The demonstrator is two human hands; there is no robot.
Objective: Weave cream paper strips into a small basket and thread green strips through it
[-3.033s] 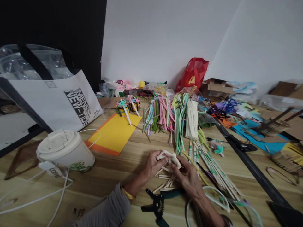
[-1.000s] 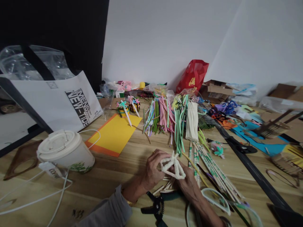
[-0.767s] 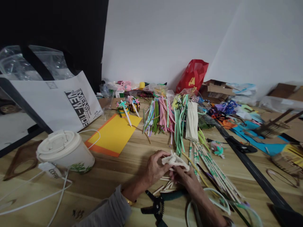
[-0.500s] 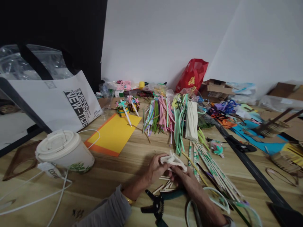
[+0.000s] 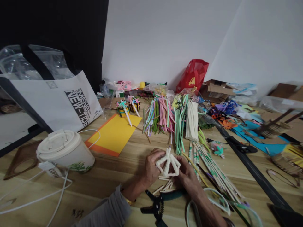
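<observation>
Pipe-cleaner frame (image 5: 167,164), just one and white, was held up between the left hand (image 5: 153,167) and right hand (image 5: 188,179), both clamped on it above the wooden table (image 5: 113,176), over several short sticks (image 5: 165,186), with one teal-handled pliers (image 5: 157,203) near the table's near edge and one lidded paper cup (image 5: 65,151) well apart leftward

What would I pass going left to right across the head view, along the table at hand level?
Lidded paper cup → left hand → white pipe-cleaner figure → right hand → green-patterned paper straws → long black strip
</observation>
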